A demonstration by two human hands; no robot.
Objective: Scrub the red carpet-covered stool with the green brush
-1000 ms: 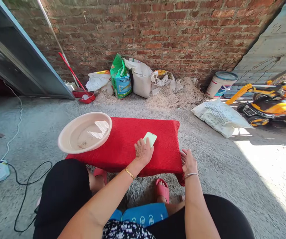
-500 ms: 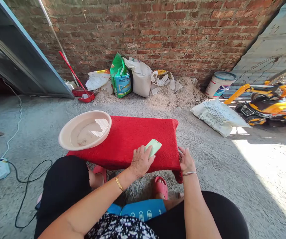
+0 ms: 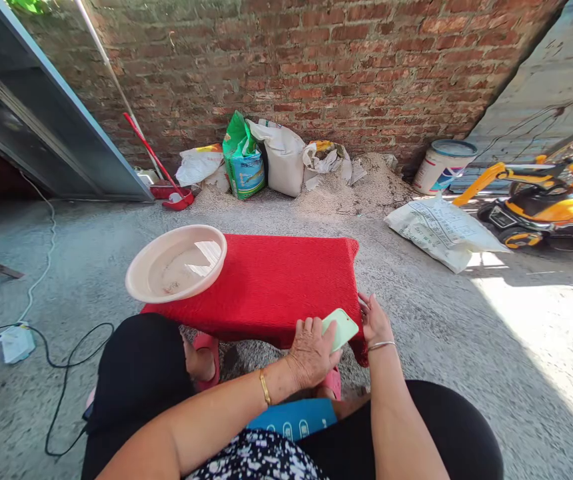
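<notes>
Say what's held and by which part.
The left hand holds a green phone-like object by its near left end; for the right hand, can't tell.

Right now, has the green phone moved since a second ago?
Yes: judged against the pale basin, the green phone, held by the left hand, has moved right and nearer the camera.

A low, rectangular surface (image 3: pixel 261 300) was draped in a plush-looking red cloth (image 3: pixel 291 263), which hung over the near edge and drooped lowest at the near right corner. At the left end, hiding most of that edge, sat a wide, round, pale pink plastic basin (image 3: pixel 141 270) containing clear liquid (image 3: pixel 171 272).
</notes>
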